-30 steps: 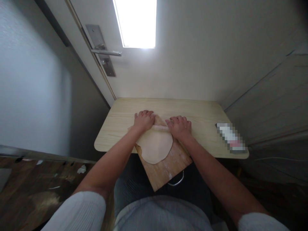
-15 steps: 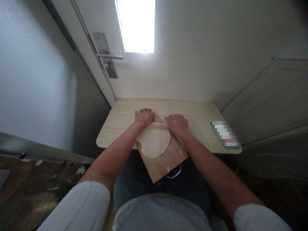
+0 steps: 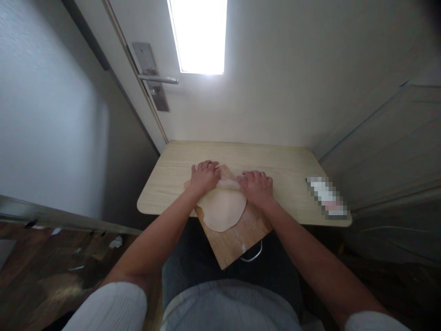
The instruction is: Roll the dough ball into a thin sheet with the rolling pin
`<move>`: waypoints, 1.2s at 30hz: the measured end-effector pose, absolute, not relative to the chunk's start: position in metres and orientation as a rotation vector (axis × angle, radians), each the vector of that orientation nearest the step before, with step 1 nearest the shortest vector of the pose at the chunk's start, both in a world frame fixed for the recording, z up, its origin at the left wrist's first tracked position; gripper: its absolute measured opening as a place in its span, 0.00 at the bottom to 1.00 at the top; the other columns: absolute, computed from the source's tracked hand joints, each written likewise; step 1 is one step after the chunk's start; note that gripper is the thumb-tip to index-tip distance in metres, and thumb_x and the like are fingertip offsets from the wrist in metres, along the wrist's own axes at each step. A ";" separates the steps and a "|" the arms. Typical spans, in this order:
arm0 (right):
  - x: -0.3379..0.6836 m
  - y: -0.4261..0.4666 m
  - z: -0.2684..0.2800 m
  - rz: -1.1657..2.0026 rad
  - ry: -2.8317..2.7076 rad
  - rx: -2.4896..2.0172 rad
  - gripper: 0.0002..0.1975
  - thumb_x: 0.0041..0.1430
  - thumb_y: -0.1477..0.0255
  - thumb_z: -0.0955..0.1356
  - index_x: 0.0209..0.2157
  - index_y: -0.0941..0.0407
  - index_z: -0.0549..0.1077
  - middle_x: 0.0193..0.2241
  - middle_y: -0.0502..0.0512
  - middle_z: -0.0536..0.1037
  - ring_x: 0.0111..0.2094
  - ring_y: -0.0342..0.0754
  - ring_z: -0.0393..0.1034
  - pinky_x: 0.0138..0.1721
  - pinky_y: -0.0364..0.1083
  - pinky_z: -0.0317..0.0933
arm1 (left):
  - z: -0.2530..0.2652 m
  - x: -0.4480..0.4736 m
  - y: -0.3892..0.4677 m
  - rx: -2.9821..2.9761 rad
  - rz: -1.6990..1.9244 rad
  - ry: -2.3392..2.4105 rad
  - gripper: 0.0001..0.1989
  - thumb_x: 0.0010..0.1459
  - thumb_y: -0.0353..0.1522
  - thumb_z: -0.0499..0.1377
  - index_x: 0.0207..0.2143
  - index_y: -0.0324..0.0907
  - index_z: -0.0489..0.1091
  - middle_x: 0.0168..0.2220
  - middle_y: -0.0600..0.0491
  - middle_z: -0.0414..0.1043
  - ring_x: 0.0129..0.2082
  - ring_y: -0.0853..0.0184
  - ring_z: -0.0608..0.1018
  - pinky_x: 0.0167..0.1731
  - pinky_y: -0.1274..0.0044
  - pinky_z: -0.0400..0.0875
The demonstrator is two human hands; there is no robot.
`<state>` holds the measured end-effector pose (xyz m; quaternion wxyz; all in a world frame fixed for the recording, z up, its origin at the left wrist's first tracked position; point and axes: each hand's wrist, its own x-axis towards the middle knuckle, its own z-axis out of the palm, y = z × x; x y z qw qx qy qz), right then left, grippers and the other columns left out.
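Just above your dark trousers [image 3: 227, 275], the wooden cutting board [image 3: 255, 226] sits aslant, its near corner jutting past the counter's front edge, with a curved metal handle [image 3: 254, 256] at its near side. A thin, rounded sheet of dough [image 3: 223, 209] lies on the board, reaching up to a pale rolling pin [image 3: 228, 183]. Your left hand [image 3: 206, 176] and right hand [image 3: 257, 186] rest palm down over the pin's two ends, a short stretch showing between them; you cannot tell whether the fingers close around it. Well to the right on the counter [image 3: 289, 177] lies a flat, pixelated object [image 3: 328, 198]. Beyond stands a pale door [image 3: 268, 101] with a lever handle [image 3: 159, 79] and a bright window panel [image 3: 200, 37].
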<state>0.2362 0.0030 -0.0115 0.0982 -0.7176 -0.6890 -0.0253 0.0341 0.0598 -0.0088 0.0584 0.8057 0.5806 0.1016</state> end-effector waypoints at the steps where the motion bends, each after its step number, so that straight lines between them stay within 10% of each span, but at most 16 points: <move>1: 0.236 0.009 -0.011 -0.066 -2.031 -2.141 0.23 0.71 0.56 0.57 0.54 0.53 0.74 0.53 0.63 0.75 0.53 0.59 0.64 0.52 0.55 0.53 | -0.009 0.035 0.066 2.427 0.298 1.764 0.24 0.70 0.40 0.42 0.64 0.48 0.61 0.66 0.45 0.62 0.65 0.53 0.62 0.63 0.48 0.53; 36: 0.237 0.003 -0.023 -0.183 -2.051 -2.002 0.25 0.72 0.55 0.57 0.57 0.53 0.73 0.57 0.62 0.74 0.56 0.60 0.62 0.58 0.60 0.45 | -0.012 0.035 0.061 2.484 0.360 1.762 0.24 0.72 0.42 0.39 0.62 0.48 0.63 0.64 0.46 0.64 0.64 0.54 0.64 0.63 0.50 0.54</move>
